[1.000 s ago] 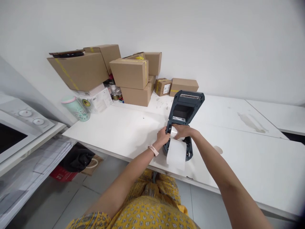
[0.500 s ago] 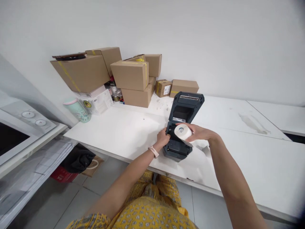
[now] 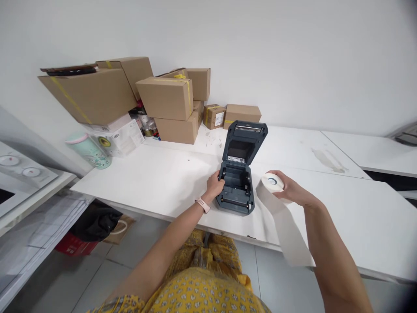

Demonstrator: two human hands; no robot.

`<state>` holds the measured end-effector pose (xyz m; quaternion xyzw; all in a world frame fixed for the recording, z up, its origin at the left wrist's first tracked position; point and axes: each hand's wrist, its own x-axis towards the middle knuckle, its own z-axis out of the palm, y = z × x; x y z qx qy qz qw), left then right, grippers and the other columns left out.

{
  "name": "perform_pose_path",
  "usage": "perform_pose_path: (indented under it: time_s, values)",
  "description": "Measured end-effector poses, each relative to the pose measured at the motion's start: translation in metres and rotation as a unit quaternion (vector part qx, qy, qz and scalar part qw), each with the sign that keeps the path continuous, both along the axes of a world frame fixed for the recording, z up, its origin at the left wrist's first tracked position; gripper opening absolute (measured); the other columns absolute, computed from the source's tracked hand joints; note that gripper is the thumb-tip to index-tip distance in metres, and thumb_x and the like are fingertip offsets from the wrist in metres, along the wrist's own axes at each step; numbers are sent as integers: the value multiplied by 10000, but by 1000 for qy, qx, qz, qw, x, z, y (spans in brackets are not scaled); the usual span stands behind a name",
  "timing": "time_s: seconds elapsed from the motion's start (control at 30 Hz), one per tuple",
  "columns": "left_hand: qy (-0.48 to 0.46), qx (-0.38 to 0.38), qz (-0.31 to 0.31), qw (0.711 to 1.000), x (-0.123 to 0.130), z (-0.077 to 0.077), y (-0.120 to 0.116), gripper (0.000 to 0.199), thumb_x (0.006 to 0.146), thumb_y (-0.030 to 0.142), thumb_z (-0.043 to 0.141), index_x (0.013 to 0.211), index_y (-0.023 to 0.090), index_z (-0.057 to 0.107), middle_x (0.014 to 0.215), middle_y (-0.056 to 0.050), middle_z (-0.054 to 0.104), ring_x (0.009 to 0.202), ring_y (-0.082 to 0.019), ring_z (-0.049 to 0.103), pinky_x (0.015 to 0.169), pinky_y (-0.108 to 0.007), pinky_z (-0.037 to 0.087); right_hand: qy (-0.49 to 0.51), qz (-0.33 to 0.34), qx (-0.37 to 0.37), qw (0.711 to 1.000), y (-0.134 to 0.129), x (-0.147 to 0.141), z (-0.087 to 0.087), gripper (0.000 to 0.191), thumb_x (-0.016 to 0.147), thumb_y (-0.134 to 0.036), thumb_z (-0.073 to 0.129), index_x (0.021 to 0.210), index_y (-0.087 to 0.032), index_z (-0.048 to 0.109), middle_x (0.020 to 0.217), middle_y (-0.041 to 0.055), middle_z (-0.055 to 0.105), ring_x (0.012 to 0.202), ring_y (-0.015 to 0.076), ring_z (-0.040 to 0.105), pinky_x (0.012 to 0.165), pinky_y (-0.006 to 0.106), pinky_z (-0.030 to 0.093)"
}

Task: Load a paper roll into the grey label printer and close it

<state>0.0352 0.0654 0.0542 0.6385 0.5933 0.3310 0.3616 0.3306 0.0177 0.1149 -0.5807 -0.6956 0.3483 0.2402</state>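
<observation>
A dark label printer (image 3: 236,187) stands on the white table with its lid (image 3: 245,141) raised and its inner bay showing. My left hand (image 3: 215,185) grips the printer's left edge, fingers curled over the side. To the right of the printer, my right hand (image 3: 289,189) holds a white paper roll (image 3: 272,181) with its fingers around it. A long strip of paper (image 3: 289,237) hangs from the roll past the table's front edge. No roll sits in the printer's bay.
Cardboard boxes (image 3: 166,98) are stacked at the back left, with two smaller ones behind the printer. A mint tumbler (image 3: 89,150) stands beside a white box (image 3: 120,139). At the far left is a white appliance with knobs (image 3: 24,167).
My right hand has moved the roll out of the printer to the right, and its paper strip now hangs down. My left hand stays on the printer. The view has shifted slightly.
</observation>
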Motion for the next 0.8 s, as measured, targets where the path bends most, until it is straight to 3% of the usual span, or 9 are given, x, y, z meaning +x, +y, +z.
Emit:
perform_pose_path:
  time_s: [0.2,0.3,0.43,0.57,0.63,0.7,0.8]
  values:
    - [-1,0,3,1000,0,1,0,441,737,108,499,1130,234,656,1046,-37,726,940,-247,659,852,-327,483,-60,-59,-17,996,39,-6,-25,709,612,-285,710,1269,-253,444,1116,63,633,920,257,624,736,339,530]
    - [-6,-5,4,1000,1,1,1,458,740,106,514,1156,241,647,1071,-32,723,971,-242,656,859,-315,481,-71,-72,-32,994,51,-10,-39,762,592,-283,730,1289,-233,427,1153,82,636,968,270,628,778,355,535]
    - [-12,-6,0,1000,0,0,0,447,748,116,512,1156,238,646,1048,-34,724,942,-238,657,825,-306,484,-46,-75,-39,995,48,-5,-47,786,649,-356,725,1354,-221,407,1280,124,601,1111,300,608,875,385,532]
    - [-15,-1,-4,1000,0,-2,0,450,743,118,494,1148,234,650,1029,-31,726,908,-228,655,798,-298,483,31,-92,-50,994,35,26,-42,791,767,-503,656,1451,-253,348,1380,152,566,1244,324,554,974,442,490]
    - [-12,6,-1,1000,0,-3,1,456,733,114,493,1143,231,653,1027,-32,727,902,-225,652,802,-298,479,53,-141,-43,988,31,45,-40,688,806,-488,590,1415,-224,413,1308,169,620,1149,321,623,976,478,479]
    - [-10,9,3,1000,0,-4,1,456,728,118,499,1143,228,652,1027,-35,727,886,-224,650,797,-298,477,39,-148,-59,986,28,58,-40,529,773,-418,583,1248,-184,583,1219,172,666,963,297,691,940,479,496]
    - [-13,4,6,1000,0,-5,2,455,731,128,508,1151,231,646,1037,-38,724,875,-223,648,786,-299,479,-26,-53,-128,990,25,65,-40,387,644,-292,622,1007,-200,720,1191,120,686,779,248,690,871,446,529]
